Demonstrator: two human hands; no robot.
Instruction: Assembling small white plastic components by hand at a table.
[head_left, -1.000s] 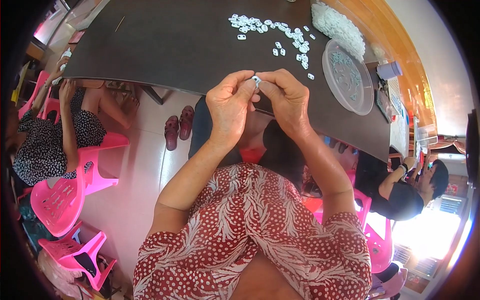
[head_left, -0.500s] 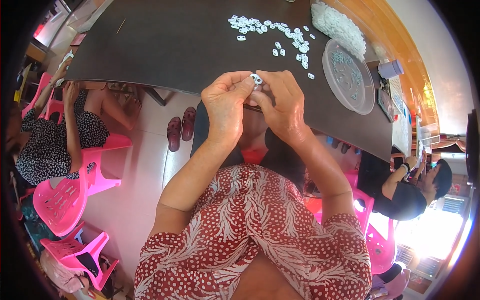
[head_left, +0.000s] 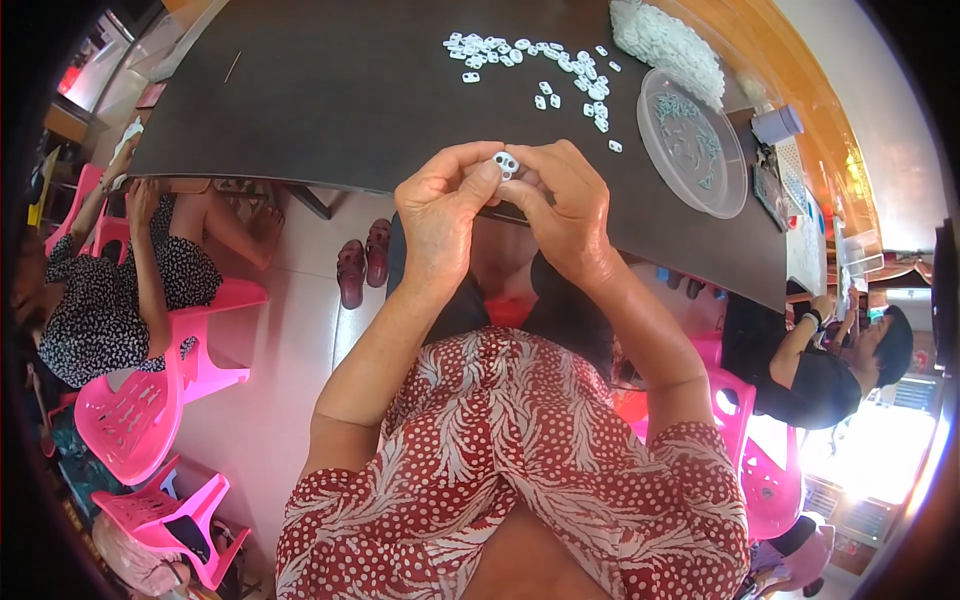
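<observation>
Between my fingertips, at the near edge of the dark table [head_left: 300,110], is a small white plastic piece with two dark holes [head_left: 506,163]. My left hand [head_left: 440,212] pinches it from the left with thumb and forefinger. My right hand [head_left: 563,205] is closed on its right side, the thumb below it. The curled fingers hide part of the piece. Beyond my hands, many similar white two-holed pieces [head_left: 487,49] lie scattered on the table. A round clear tray [head_left: 655,150] with small grey-green parts [head_left: 690,130] stands to the right.
A heap of white pieces [head_left: 668,45] lies at the far right, with a lilac cup [head_left: 777,125] near it. A thin stick [head_left: 233,66] is at the far left. Other people sit left [head_left: 100,310] and right [head_left: 800,370]. Pink chairs [head_left: 135,420] and dark red sandals [head_left: 350,273] are on the floor.
The view has shifted slightly, so the table things appear a little further left. My hands still hold the white piece together, its two holes now turned more toward me.
</observation>
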